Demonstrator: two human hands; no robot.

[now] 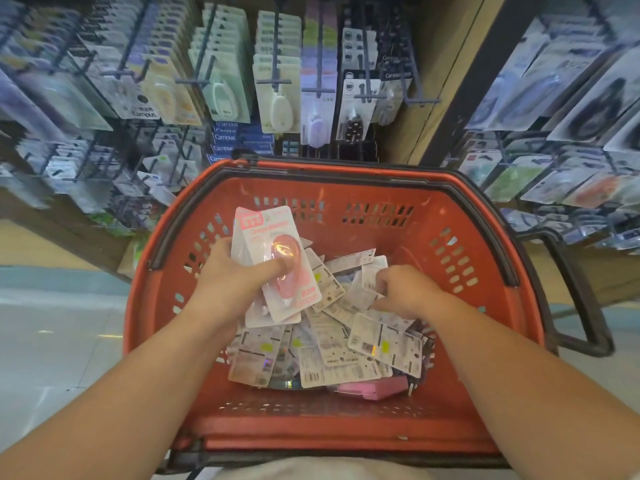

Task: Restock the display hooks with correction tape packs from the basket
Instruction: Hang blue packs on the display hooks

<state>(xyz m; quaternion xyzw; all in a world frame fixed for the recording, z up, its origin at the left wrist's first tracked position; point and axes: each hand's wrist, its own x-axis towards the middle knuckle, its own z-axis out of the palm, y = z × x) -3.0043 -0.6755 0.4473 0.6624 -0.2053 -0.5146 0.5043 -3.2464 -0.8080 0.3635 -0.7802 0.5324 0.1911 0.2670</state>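
Far across the scene, display hooks (277, 81) carry hanging packs. Nearer, the red basket (346, 434) holds loose correction tape packs (346, 351). The left hand (235, 275) grips a stack of pink packs (277, 265); the right hand (405, 289) pinches one pack (372, 277) in the pile.

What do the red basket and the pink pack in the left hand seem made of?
Red basket: probably moulded plastic, matte, judging by its slotted walls. Pink pack, gripped by the left hand: seemingly printed card under a clear plastic blister that shows glare.
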